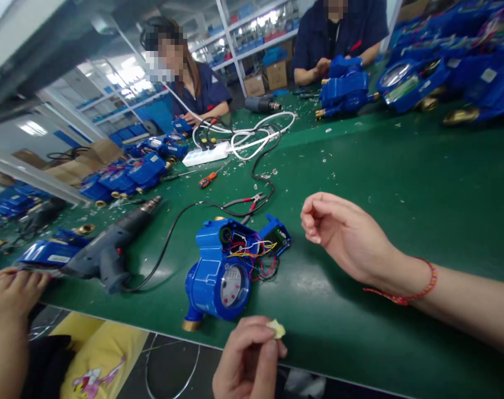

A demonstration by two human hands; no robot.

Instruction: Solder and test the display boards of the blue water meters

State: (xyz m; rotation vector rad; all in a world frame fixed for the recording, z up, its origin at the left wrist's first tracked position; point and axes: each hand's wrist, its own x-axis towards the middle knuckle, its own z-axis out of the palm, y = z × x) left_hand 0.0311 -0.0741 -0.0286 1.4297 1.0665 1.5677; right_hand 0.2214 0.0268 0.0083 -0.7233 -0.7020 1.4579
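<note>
At the table's front edge, my left hand (247, 357) pinches a small pale yellow scrap (276, 329) between finger and thumb. My right hand (343, 238), with a red braided bracelet (401, 291) at the wrist, hovers over the green bench mat (360, 166), fingers loosely curled and holding nothing. Between the hands lies a blue water meter (198, 282) with a brass end, its dial facing up. Coloured wires (252, 255) link it to its opened cover (274, 238). Neither hand touches it. At far left, a co-worker's hand (11, 291) rests against another blue meter (48, 254).
A dark grey power tool (111, 249) with a black cable lies left of the meter. Farther back are a white power strip (206, 154), an orange-handled screwdriver (208, 179), red-handled pliers (252, 199) and heaps of blue meters (443, 77). Small scraps litter the mat.
</note>
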